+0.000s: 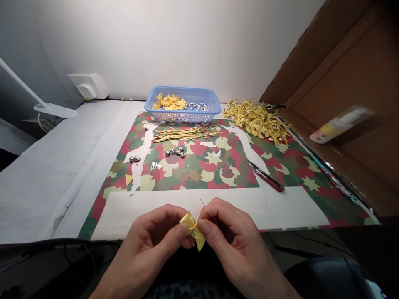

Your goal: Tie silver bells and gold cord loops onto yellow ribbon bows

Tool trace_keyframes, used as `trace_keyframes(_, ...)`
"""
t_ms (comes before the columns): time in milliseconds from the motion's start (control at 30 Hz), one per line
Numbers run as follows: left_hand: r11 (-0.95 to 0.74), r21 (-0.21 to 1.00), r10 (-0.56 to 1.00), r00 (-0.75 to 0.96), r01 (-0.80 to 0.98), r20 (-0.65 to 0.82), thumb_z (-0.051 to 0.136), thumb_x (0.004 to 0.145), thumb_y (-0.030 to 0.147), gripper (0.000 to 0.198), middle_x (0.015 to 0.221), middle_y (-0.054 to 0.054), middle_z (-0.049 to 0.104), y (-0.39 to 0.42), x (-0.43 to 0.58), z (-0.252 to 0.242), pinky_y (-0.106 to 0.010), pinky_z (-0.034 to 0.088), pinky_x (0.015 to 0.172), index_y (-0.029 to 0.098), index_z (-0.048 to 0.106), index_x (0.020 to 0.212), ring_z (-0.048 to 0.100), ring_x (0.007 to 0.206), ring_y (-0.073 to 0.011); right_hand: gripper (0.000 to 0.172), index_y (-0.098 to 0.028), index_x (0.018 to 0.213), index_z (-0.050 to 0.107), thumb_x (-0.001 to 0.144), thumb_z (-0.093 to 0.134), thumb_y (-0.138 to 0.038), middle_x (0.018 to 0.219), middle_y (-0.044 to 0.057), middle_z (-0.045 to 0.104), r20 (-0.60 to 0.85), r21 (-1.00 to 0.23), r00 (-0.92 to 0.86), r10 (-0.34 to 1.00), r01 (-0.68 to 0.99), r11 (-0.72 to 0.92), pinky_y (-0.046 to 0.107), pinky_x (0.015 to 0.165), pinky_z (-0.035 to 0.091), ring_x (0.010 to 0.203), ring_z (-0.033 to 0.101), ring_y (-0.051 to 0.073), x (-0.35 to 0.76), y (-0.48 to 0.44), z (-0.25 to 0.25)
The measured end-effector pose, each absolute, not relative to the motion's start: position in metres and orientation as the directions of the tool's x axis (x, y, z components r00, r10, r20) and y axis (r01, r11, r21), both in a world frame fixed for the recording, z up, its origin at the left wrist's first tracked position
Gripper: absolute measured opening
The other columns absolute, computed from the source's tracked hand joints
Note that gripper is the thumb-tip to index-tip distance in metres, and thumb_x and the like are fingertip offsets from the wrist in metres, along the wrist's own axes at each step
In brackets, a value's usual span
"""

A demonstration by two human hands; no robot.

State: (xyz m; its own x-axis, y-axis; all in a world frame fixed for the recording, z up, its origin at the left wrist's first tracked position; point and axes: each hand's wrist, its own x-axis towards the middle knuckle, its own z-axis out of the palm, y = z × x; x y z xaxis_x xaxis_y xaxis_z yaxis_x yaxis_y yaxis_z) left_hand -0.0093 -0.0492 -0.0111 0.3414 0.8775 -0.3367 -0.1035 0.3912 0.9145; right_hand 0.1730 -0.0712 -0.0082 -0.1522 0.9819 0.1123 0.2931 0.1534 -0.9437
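A small yellow ribbon bow [188, 220] is held between my two hands, just in front of the table's near edge. My left hand [158, 236] pinches its left loop between thumb and fingers. At the bow's middle and right side, the thumb and forefinger of my right hand [232, 236] are pressed together on it. One pointed ribbon tail hangs down between the hands. A thin dark strand [202, 202] sticks up beside my right forefinger; whether it is a wire or a needle I cannot tell. My fingertips hide part of the bow's knot.
A blue basket [183, 116] at the back holds yellow bows and silver beads. Before it lie gold cords [183, 133] and loose silver beads [175, 152]. Tied bows [257, 118] are heaped at right, near red-handled scissors [271, 180], a white bottle [339, 124] and a cardboard box [346, 74].
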Motion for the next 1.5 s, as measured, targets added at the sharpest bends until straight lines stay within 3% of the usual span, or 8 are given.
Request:
trace_keyframes(100,0.341,0.939,0.889,0.338,-0.041,-0.308,0.075,0.091,0.038,0.02,0.078,-0.004,0.073,-0.047,-0.008,-0.011,-0.024,0.055,0.069,0.02,0.08,0.082,0.064,0.074,-0.0193,0.02,-0.021,0.084,0.064,0.101,0.053,-0.025,0.077,-0.001,0.06,0.135,-0.928,-0.157,0.978,0.326,0.18,0.025,0.058,0.043,0.066,0.056,0.012,0.175,-0.068,-0.009)
trace_keyframes(200,0.358,0.931,0.899,0.296,-0.07,-0.324,0.073,0.092,0.041,0.022,0.079,-0.003,0.071,-0.049,-0.005,-0.013,-0.024,0.054,0.069,0.021,0.077,0.084,0.064,0.074,-0.0192,0.018,-0.021,0.099,0.066,0.102,0.048,-0.017,0.087,0.001,0.065,0.278,-0.87,-0.108,0.955,0.394,0.297,0.024,0.064,0.05,0.075,0.062,0.013,0.178,-0.069,-0.01)
trace_keyframes(300,0.337,0.938,0.922,0.231,-0.079,-0.311,0.072,0.092,0.044,0.024,0.078,-0.003,0.069,-0.051,-0.004,-0.017,-0.025,0.054,0.069,0.021,0.075,0.084,0.064,0.074,-0.02,0.035,-0.024,0.122,0.06,0.1,0.041,-0.005,0.094,0.002,0.066,0.419,-0.792,-0.079,0.904,0.455,0.407,0.023,0.074,0.055,0.083,0.066,0.012,0.178,-0.074,-0.01)
trace_keyframes(400,0.271,0.961,0.949,0.185,-0.062,-0.255,0.073,0.091,0.044,0.023,0.076,-0.003,0.068,-0.051,-0.003,-0.019,-0.022,0.052,0.066,0.021,0.074,0.085,0.061,0.072,-0.0187,0.045,-0.026,0.135,0.049,0.098,0.043,-0.001,0.095,0.0,0.068,0.457,-0.767,-0.118,0.882,0.451,0.457,0.021,0.077,0.057,0.081,0.069,0.011,0.174,-0.078,-0.009)
trace_keyframes(567,0.266,0.961,0.957,0.137,-0.074,-0.254,0.076,0.089,0.046,0.023,0.07,0.001,0.065,-0.054,-0.004,-0.019,-0.02,0.05,0.062,0.024,0.074,0.082,0.059,0.065,-0.0154,0.031,-0.024,0.109,0.062,0.096,0.048,0.0,0.091,0.002,0.066,0.47,-0.699,-0.184,0.863,0.52,0.492,0.022,0.07,0.057,0.079,0.067,0.013,0.17,-0.076,-0.008)
trace_keyframes(700,0.247,0.966,0.966,0.098,-0.078,-0.239,0.079,0.086,0.045,0.022,0.065,0.001,0.064,-0.057,-0.005,-0.019,-0.021,0.049,0.059,0.024,0.075,0.079,0.058,0.062,-0.0156,0.029,-0.022,0.101,0.071,0.099,0.047,-0.006,0.083,0.004,0.056,0.532,-0.585,-0.152,0.833,0.645,0.491,0.023,0.062,0.055,0.073,0.06,0.014,0.169,-0.075,-0.004)
trace_keyframes(933,0.211,0.976,0.976,0.065,-0.058,-0.207,0.08,0.085,0.044,0.019,0.069,0.0,0.067,-0.059,-0.007,-0.021,-0.022,0.051,0.058,0.026,0.078,0.08,0.059,0.062,-0.0167,0.026,-0.019,0.093,0.072,0.1,0.049,-0.01,0.076,0.004,0.059,0.569,-0.382,-0.243,0.785,0.768,0.515,0.026,0.057,0.05,0.067,0.058,0.016,0.169,-0.074,0.002)
trace_keyframes(1500,0.187,0.982,0.979,0.072,0.028,-0.189,0.078,0.088,0.039,0.013,0.081,-0.002,0.072,-0.059,-0.013,-0.021,-0.023,0.053,0.068,0.027,0.077,0.082,0.065,0.081,-0.022,0.037,-0.015,0.072,0.07,0.098,0.045,-0.005,0.066,0.004,0.057,0.613,-0.324,-0.229,0.757,0.801,0.504,0.027,0.052,0.042,0.06,0.052,0.014,0.165,-0.069,0.011)
